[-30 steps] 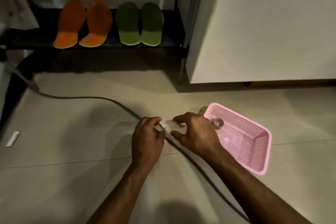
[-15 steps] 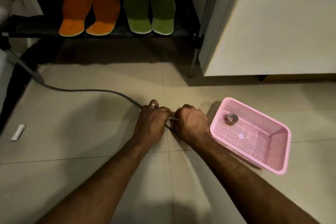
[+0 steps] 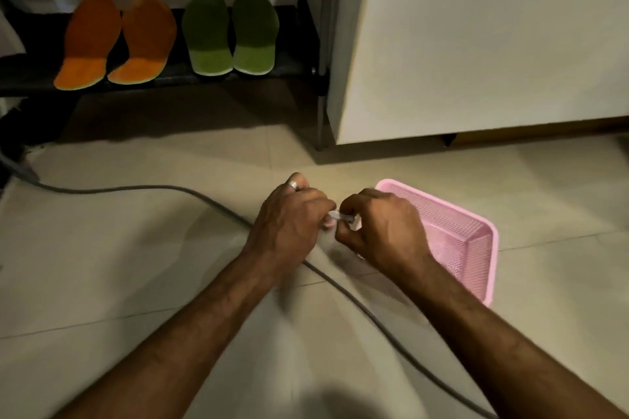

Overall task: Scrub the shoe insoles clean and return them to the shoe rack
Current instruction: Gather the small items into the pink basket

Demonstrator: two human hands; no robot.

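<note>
Small white obj betw. fingers, unidentifiable.

Light: dim and warm, brightest on the floor tiles just beyond the two hands' shared pinch.
Shadows: deep under the shoe rack far beyond it; soft arm shadows nearer the camera.
Blur: slight smear at the left hand and right hand.
Distortion: wide-angle bowing at the edges.

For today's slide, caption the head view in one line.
Both hands pinch a small white packet above the floor; insoles wait on the rack.
</note>
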